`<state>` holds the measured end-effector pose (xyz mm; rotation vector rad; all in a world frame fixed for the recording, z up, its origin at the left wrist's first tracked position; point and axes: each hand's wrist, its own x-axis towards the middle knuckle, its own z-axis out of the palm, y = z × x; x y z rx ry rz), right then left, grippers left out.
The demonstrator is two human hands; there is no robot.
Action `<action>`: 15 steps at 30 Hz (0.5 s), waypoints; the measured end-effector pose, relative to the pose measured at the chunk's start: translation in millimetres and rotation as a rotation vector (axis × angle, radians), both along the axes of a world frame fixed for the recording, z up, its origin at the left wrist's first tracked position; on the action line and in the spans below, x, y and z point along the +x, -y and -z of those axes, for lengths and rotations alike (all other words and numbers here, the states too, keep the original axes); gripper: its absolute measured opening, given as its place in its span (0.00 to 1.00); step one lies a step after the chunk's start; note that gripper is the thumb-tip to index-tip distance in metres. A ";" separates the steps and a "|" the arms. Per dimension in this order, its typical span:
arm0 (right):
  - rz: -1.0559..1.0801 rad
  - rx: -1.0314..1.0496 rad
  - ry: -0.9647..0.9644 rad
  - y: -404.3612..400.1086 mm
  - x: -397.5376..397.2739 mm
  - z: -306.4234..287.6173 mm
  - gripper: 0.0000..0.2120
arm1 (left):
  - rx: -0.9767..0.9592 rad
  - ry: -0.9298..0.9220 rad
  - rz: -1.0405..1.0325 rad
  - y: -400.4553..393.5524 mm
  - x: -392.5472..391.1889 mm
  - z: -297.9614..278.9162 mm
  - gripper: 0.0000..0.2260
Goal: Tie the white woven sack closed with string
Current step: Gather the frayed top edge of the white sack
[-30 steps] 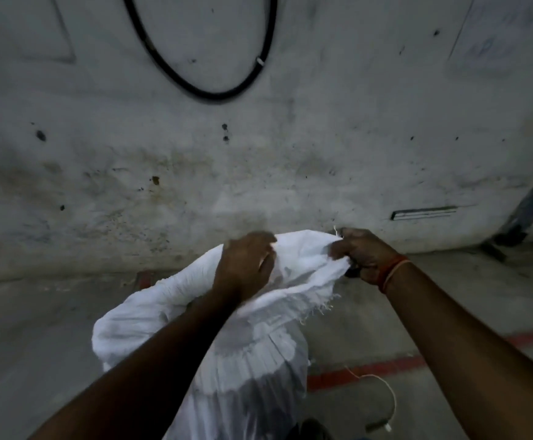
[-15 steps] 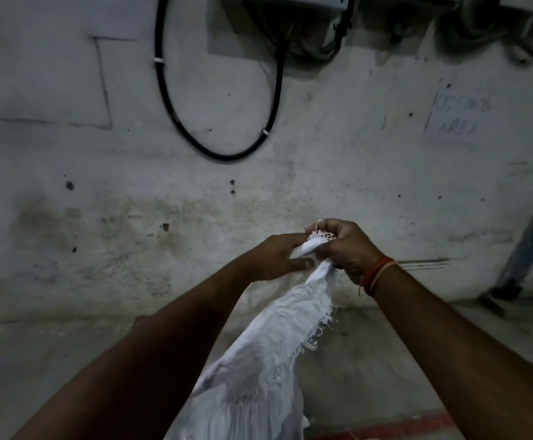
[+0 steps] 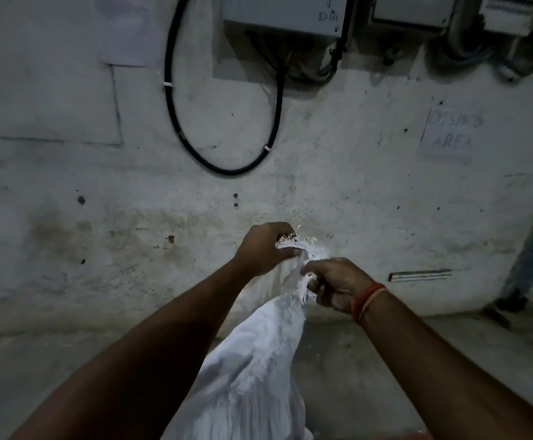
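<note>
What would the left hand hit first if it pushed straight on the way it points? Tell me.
The left hand, gripping the gathered neck of the white sack, points up and away toward the wall. Nothing shows between them, so probably the bare wall, though depth is unclear.

Paper sign (image 3: 448,134): a pale sheet fixed to the far wall at the right; handwritten in two lines. The lower line reads "AREA"; the upper line begins "DISP", and its remaining letters are too faint to make out.
Grey box (image 3: 282,12): mounted on the far wall at top centre; a small handwritten mark near its lower right corner, apparently "DG" under a short arrow, the reading uncertain.
Other surfaces: no legible text, brand or number.
</note>
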<state>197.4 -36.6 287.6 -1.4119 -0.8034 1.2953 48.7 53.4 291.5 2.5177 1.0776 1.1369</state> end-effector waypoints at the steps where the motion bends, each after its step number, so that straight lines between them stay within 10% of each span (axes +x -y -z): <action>1: 0.070 0.025 -0.026 -2.2 -2.1 -8.2 0.11 | -0.023 0.007 0.009 2.1 -0.4 -3.0 0.10; 7: 0.411 0.166 -0.159 -18.1 -0.3 -34.2 0.13 | -0.193 0.034 0.065 12.5 -8.4 -9.4 0.07; 15: 0.342 0.240 -0.277 -7.6 -5.0 -30.9 0.08 | -0.086 -0.215 0.125 42.5 -11.4 -6.9 0.14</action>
